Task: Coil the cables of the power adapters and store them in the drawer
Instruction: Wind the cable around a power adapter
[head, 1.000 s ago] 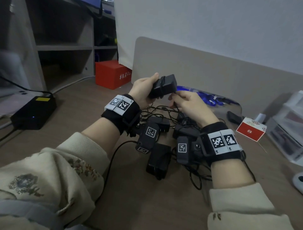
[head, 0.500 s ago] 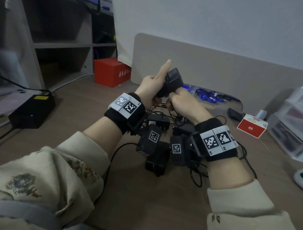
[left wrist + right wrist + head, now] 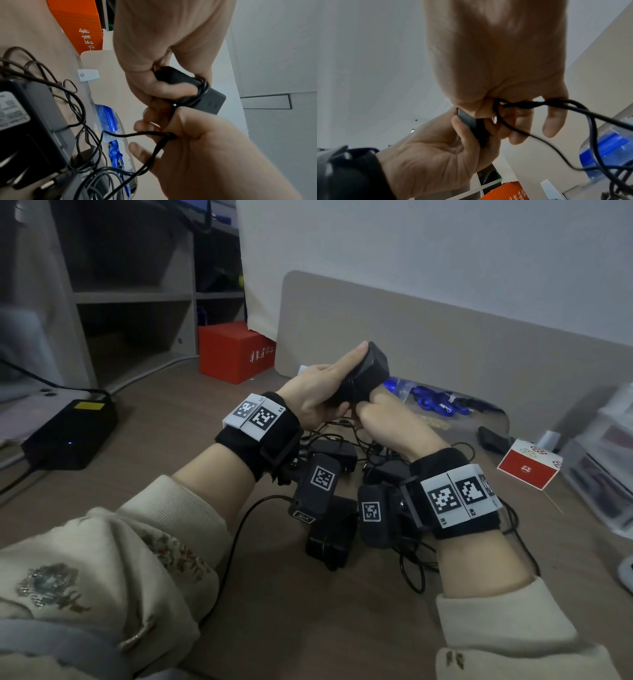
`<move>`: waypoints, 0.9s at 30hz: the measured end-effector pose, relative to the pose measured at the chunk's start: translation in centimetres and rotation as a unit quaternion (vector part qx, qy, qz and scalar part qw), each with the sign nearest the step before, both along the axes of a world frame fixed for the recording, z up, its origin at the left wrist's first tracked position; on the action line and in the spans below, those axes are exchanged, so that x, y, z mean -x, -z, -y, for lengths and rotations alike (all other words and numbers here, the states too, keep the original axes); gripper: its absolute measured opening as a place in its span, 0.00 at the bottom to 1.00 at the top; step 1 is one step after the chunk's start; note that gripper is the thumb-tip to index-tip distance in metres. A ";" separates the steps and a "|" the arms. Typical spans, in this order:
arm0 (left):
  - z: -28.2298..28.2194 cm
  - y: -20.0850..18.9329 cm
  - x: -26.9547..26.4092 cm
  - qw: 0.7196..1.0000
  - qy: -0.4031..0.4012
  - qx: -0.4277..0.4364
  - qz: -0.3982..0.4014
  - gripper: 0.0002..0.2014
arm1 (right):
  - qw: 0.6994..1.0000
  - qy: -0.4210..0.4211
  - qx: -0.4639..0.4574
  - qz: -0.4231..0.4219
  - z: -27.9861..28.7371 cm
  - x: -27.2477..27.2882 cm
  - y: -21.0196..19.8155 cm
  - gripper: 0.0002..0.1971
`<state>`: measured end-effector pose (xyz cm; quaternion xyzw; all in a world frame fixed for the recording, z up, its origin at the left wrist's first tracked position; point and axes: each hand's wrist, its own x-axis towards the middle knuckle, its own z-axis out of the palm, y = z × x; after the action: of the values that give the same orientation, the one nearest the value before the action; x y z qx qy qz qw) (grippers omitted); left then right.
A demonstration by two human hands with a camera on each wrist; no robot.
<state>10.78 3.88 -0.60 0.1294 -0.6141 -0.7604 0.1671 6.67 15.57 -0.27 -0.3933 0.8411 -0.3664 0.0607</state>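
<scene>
My left hand [image 3: 320, 393] grips a black power adapter [image 3: 368, 376] above the desk, index finger stretched along its top. A few turns of its thin black cable [image 3: 203, 88] circle the adapter [image 3: 208, 100]. Just below it, my right hand [image 3: 383, 422] pinches the loose part of that cable [image 3: 529, 105] between thumb and fingers. The cable [image 3: 130, 134] runs down to a tangle of several more black adapters [image 3: 330, 537] and cords on the desk under my wrists. No drawer is in view.
A red box [image 3: 234, 352] stands at the back left by a beige desk divider [image 3: 445, 337]. A black power brick [image 3: 70, 433] lies far left. Blue items in a clear bag [image 3: 433, 402], a small red-and-white box [image 3: 529, 467] and clear plastic organisers [image 3: 606, 460] sit to the right.
The adapter has tilted from lying level to standing more upright in my left hand, whose index finger has straightened along it. My right hand has moved close under the adapter with the cable.
</scene>
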 end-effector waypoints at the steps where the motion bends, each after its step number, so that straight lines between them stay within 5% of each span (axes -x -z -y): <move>1: 0.1 0.1 0.1 1.000 -0.005 0.008 0.001 0.22 | 1.000 -0.003 0.003 0.003 0.0 0.0 0.1 0.06; 8: 0.7 0.4 0.2 0.996 -0.071 0.037 -0.035 0.24 | 1.000 0.007 -0.022 -0.019 0.1 1.3 0.6 0.15; 19: 4.3 0.2 -0.3 0.976 -0.213 0.010 -0.039 0.20 | 0.973 0.133 0.189 0.008 -2.2 4.7 0.5 0.20; 27: 5.4 0.7 -0.8 0.963 -0.265 -0.044 -0.028 0.25 | 0.966 0.202 0.158 -0.023 -3.0 6.0 1.4 0.22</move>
<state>11.57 -1.56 -1.28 0.2735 -0.5186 -0.7187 0.3739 0.62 18.56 -1.62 -0.2281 0.8356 -0.4902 -0.0972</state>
